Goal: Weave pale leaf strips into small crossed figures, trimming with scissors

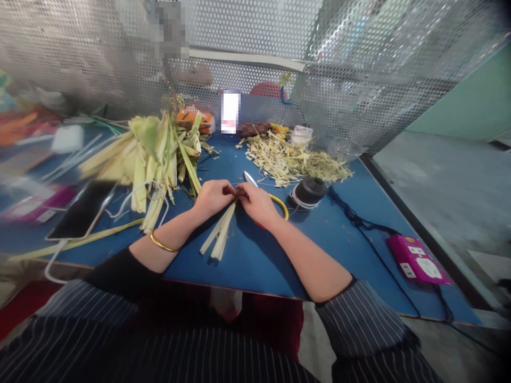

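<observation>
Leaf strips in a tight pinch.
Left hand and right hand squeeze their top end; flat, pale tails spread to seven o'clock over the smooth blue table. Crinkly leaves heap at ten, curly scraps at two. White string wraps a round black spool at three.

a gold bangle and dark pinstriped sleeves show.
</observation>
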Available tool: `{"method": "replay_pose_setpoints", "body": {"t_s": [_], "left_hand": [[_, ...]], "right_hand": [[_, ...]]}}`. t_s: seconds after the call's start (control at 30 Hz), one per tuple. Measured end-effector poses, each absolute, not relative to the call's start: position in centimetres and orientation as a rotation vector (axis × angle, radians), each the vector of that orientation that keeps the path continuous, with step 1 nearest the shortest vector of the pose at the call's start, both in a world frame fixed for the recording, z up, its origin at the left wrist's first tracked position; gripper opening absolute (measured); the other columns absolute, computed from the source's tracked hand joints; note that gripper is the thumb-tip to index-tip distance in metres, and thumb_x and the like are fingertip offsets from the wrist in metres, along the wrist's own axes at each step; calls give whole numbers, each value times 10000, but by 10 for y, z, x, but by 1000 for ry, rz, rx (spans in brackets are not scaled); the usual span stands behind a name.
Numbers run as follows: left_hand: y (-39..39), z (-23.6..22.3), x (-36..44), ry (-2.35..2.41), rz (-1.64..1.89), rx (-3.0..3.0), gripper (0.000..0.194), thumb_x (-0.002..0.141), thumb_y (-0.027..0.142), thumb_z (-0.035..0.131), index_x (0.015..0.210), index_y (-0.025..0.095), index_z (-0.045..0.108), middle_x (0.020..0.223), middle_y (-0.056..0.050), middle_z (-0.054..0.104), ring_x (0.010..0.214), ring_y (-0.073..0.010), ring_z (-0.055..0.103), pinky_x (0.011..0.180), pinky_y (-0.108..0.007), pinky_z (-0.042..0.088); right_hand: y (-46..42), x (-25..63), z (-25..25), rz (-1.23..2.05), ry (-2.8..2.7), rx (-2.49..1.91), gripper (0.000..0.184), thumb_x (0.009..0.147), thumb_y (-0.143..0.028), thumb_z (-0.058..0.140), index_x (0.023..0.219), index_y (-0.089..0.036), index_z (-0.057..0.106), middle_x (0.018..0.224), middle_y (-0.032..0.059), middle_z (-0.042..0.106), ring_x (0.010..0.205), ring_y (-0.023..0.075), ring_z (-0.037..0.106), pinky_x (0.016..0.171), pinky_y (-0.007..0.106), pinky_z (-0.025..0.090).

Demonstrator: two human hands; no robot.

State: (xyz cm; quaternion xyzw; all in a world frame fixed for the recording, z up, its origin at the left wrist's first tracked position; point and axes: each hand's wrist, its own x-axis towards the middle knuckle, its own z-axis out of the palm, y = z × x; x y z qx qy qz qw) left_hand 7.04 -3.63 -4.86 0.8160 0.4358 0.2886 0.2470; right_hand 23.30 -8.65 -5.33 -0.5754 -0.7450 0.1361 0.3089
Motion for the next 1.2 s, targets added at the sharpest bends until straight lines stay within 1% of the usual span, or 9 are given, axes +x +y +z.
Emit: {"method": "replay_pose_setpoints", "body": {"t_s": [0.13, 0.23, 0.37, 0.5, 0.67, 0.77, 0.83, 1.0, 1.2], "left_hand": [[-39, -49, 72, 1201, 819, 2365, 113, 705, 195, 581, 746, 184, 686, 729, -23, 698, 681, -166, 613, 630, -265, 417], [-40, -49, 74, 1219, 800, 2469, 123, 729, 169, 550, 777, 195, 661, 768, -29, 695, 729, -179, 611, 664, -280, 410], [-42, -50, 76, 1200, 789, 2559, 161, 760, 136, 506, 825, 202, 638, 834, -43, 687, 810, -191, 602, 735, -296, 410], [-43, -51, 77, 1135, 850, 2567, 165, 762, 114, 492, 808, 193, 629, 817, -46, 669, 798, -190, 586, 738, -301, 406], [-45, -51, 77, 1103, 925, 2488, 149, 755, 115, 511, 804, 192, 629, 825, -37, 666, 799, -180, 584, 741, -288, 408], [-46, -50, 77, 1109, 930, 2437, 133, 766, 129, 520, 796, 192, 633, 822, -29, 671, 792, -171, 587, 738, -277, 412], [-46, -48, 77, 1108, 945, 2409, 125, 775, 136, 526, 791, 191, 638, 815, -25, 675, 788, -166, 592, 737, -271, 412], [-47, -46, 76, 1146, 965, 2329, 87, 785, 182, 568, 785, 194, 655, 795, -19, 687, 764, -161, 603, 714, -261, 413], [-43, -42, 72, 1227, 926, 2250, 60, 763, 227, 629, 741, 198, 678, 758, -17, 696, 698, -156, 592, 685, -264, 415]], "right_hand": [[-86, 234, -56, 354, -1936, -1539, 241, 844, -138, 474, 1043, -198, 596, 987, 65, 721, 942, 223, 661, 817, 346, 482], [-86, 234, -57, 372, -1914, -1535, 235, 846, -147, 476, 1031, -205, 608, 962, 61, 721, 923, 222, 660, 810, 344, 478], [-85, 234, -57, 393, -1879, -1541, 259, 840, -143, 480, 1032, -222, 635, 912, 43, 724, 886, 213, 658, 800, 340, 473], [-85, 235, -56, 392, -1877, -1561, 275, 824, -135, 489, 999, -237, 675, 889, 35, 723, 851, 208, 651, 783, 333, 463], [-84, 235, -59, 373, -1837, -1516, 226, 803, -150, 532, 931, -229, 701, 876, 38, 695, 837, 198, 623, 765, 318, 455], [-83, 235, -62, 310, -1793, -1484, 156, 794, -167, 553, 814, -206, 703, 834, 46, 628, 794, 183, 584, 742, 309, 453], [-82, 236, -63, 300, -1779, -1472, 145, 789, -161, 551, 763, -199, 688, 819, 44, 590, 776, 176, 562, 733, 305, 451], [-83, 237, -58, 327, -1785, -1470, 142, 774, -127, 523, 755, -197, 645, 829, 45, 567, 792, 185, 550, 748, 316, 451], [-85, 245, -45, 274, -1899, -1517, 161, 757, -92, 508, 733, -200, 624, 917, 61, 575, 871, 200, 558, 789, 331, 446]]}}
